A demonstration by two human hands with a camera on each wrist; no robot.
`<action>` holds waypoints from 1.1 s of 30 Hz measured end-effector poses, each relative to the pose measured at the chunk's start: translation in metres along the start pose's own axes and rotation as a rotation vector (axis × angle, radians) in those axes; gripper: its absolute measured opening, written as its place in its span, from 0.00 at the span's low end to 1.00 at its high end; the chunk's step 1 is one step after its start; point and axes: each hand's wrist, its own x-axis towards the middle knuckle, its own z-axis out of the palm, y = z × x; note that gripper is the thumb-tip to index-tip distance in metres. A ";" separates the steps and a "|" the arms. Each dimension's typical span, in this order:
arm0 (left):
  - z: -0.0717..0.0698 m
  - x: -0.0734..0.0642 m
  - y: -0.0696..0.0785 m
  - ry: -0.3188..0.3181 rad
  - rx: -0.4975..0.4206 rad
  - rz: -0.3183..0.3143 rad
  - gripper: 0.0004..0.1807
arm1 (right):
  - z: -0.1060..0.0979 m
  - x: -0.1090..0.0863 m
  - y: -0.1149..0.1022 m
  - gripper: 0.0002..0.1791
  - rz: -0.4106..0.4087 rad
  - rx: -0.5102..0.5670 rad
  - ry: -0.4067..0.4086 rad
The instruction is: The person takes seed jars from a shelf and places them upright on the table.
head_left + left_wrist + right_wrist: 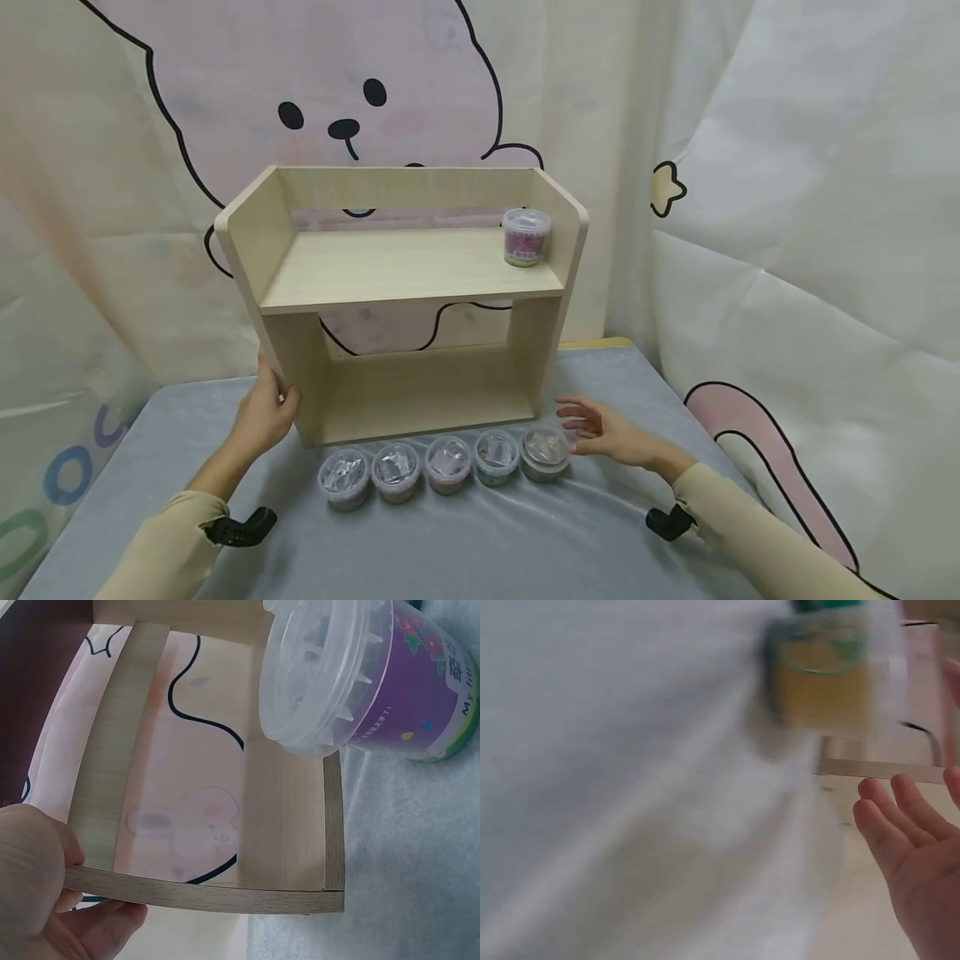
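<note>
A pale wooden two-tier shelf [420,267] stands on the table, one lidded plastic tub [525,237] with a purple label on its upper board at the right end. My left hand [266,408] grips the edge of the shelf's left side panel [202,898], thumb on one face and fingers round the other. In front of the shelf, several clear-lidded tubs stand in a row, from the leftmost tub [345,480] to the rightmost tub [545,454]. My right hand [607,433] is right beside that rightmost tub, fingers spread and holding nothing.
A grey-blue cloth [450,550] covers the table and is creased at the right. Behind the shelf hangs a pale curtain [585,108] with a cartoon bear, and further curtains close off both sides. Black straps [243,528] sit on both wrists.
</note>
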 end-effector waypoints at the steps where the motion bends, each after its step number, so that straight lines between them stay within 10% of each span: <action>1: 0.000 0.000 0.000 0.004 0.000 0.001 0.40 | -0.003 0.000 -0.007 0.40 -0.003 -0.013 0.018; 22: -0.002 -0.003 0.000 -0.019 -0.032 0.008 0.40 | -0.007 0.045 -0.188 0.34 -0.193 0.003 0.330; 33: -0.001 -0.002 -0.002 -0.021 -0.026 0.022 0.40 | -0.012 0.097 -0.236 0.46 -0.037 0.055 0.520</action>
